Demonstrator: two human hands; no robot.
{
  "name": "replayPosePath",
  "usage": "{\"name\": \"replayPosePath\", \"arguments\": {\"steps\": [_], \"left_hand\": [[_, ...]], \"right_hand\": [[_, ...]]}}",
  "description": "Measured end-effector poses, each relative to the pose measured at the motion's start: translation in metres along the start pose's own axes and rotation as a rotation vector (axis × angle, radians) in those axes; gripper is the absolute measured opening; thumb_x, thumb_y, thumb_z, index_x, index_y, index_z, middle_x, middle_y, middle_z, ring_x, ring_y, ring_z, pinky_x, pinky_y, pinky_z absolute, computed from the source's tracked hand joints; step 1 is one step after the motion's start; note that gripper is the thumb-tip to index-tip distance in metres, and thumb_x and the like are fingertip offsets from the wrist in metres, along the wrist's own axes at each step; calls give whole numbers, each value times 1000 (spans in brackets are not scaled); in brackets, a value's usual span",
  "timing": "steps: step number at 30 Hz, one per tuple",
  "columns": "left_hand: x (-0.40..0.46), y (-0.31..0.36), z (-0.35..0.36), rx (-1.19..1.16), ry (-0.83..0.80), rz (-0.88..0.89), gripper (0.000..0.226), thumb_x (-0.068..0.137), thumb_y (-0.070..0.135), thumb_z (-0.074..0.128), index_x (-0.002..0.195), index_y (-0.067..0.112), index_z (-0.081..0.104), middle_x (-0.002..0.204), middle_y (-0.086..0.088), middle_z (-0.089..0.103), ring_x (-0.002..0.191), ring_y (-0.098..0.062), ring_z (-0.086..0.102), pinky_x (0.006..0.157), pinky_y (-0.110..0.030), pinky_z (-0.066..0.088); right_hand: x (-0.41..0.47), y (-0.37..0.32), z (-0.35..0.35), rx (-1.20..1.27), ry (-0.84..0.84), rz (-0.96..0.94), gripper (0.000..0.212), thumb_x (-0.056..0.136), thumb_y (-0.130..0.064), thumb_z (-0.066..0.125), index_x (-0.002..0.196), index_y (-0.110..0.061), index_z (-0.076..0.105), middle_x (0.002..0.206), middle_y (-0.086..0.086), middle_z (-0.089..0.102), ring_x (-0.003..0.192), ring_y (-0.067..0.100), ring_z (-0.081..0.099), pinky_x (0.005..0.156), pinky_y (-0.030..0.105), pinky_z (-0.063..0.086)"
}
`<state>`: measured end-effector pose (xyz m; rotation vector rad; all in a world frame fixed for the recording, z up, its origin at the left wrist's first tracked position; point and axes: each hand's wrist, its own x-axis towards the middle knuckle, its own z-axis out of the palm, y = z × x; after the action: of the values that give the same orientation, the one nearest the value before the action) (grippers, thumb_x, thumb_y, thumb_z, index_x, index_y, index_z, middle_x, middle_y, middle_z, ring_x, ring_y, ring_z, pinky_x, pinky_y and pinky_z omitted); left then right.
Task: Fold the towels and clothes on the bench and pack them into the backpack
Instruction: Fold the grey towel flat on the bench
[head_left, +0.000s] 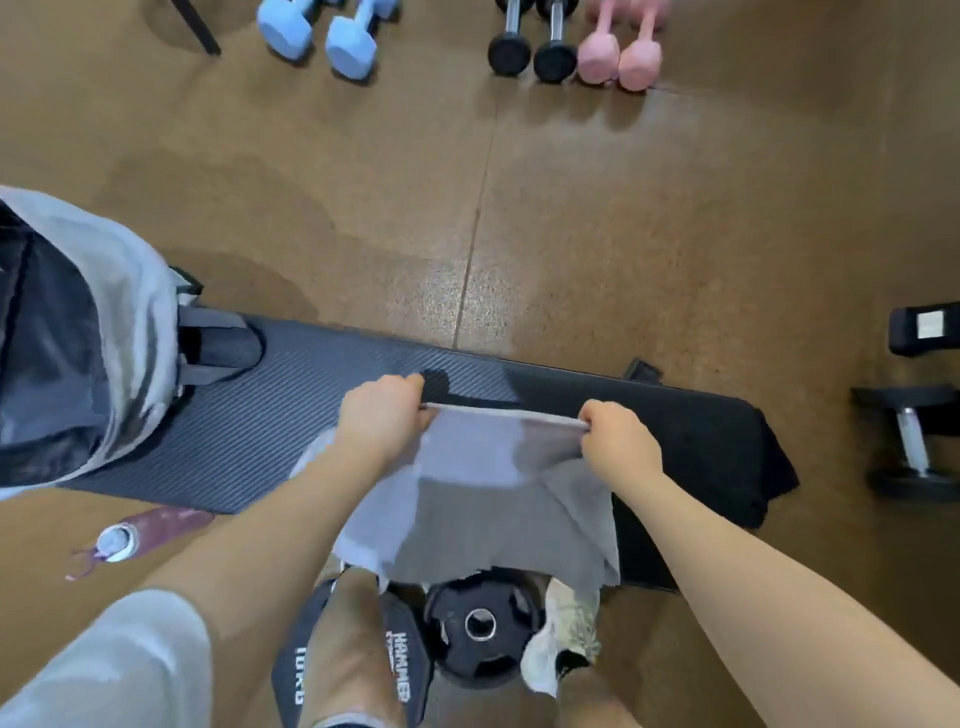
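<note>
both hands, left (382, 410) and right (621, 441), are pinching the top edge of a grey towel (483, 499) over the table (291, 410), fingers curled round it. folding seems to be starting; next it likely needs halving, then packing into the backpack (72, 353) at the table's left end.

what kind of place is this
Most likely a gym or home workout room: coloured dumbbells lined up on the rubber floor, a padded bench, and a weight plate under it.
</note>
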<state>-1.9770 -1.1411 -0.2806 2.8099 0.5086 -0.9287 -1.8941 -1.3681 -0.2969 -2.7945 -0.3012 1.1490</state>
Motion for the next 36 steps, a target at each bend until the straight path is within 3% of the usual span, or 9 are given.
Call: {"name": "replayPosePath", "arguments": {"steps": [6, 10, 14, 17, 20, 23, 28, 33, 36], "left_hand": [[98, -2, 27, -55, 225, -18, 28, 91, 31, 53, 101, 5, 50, 103, -18, 60, 97, -37, 58, 68, -39, 42], [109, 21, 56, -59, 532, 274, 43, 71, 25, 57, 109, 7, 47, 115, -18, 60, 104, -31, 45, 82, -41, 41], [67, 67, 102, -50, 279, 553, 90, 52, 47, 81, 124, 7, 44, 132, -18, 53, 118, -32, 54, 96, -42, 45], [61, 79, 112, -5, 128, 509, 122, 32, 60, 83, 133, 11, 36, 139, -16, 47, 125, -31, 49, 106, -42, 28], [64, 82, 110, 13, 74, 466, 129, 24, 63, 81, 135, 15, 35, 140, -14, 46, 126, -30, 48, 100, -44, 41], [64, 86, 108, 17, 46, 436, 132, 18, 62, 82, 133, 16, 36, 137, -13, 49, 122, -30, 52, 94, -47, 45], [63, 89, 98, 5, -25, 409, 128, 10, 57, 84, 127, 14, 56, 132, -15, 54, 116, -31, 56, 89, -48, 48], [63, 91, 82, 2, -107, 399, 109, 69, 43, 74, 149, 23, 3, 155, -5, -14, 144, -26, 0, 116, -39, 6], [69, 75, 71, -72, -171, 440, 86, 84, 31, 61, 149, 21, 5, 156, -8, -11, 144, -25, -2, 116, -37, 2]], "right_hand": [[89, 8, 8, 104, 258, -54, 25, 93, -6, 38, 107, -13, 57, 112, 11, 57, 99, 32, 55, 77, 44, 48], [99, 19, 7, 173, 407, -76, 34, 90, -20, 57, 121, -8, 52, 127, 14, 49, 112, 33, 49, 91, 46, 43], [64, 37, 40, -86, 378, -337, 37, 65, -27, 80, 93, -9, 63, 99, 13, 59, 89, 37, 60, 70, 40, 50], [59, 45, 51, -207, 303, -367, 48, 54, -38, 83, 89, -11, 63, 95, 10, 62, 90, 31, 59, 65, 36, 49], [67, 45, 49, -265, 394, -415, 27, 65, -25, 79, 76, -12, 58, 85, 8, 62, 80, 27, 55, 55, 31, 44], [70, 53, 30, -31, 385, -212, 12, 85, -13, 62, 80, -9, 52, 76, 10, 60, 70, 32, 57, 52, 34, 46], [83, 87, -10, 299, 337, 360, 25, 97, -24, 42, 119, -14, 45, 115, 15, 59, 102, 35, 55, 76, 40, 42], [83, 46, -7, 100, 323, 36, 42, 93, -21, 50, 131, -6, 45, 133, 14, 46, 122, 32, 43, 99, 42, 35], [75, -12, 6, 175, 192, -286, 26, 89, -9, 53, 112, -2, 58, 120, 16, 53, 112, 32, 49, 96, 35, 34]]}}
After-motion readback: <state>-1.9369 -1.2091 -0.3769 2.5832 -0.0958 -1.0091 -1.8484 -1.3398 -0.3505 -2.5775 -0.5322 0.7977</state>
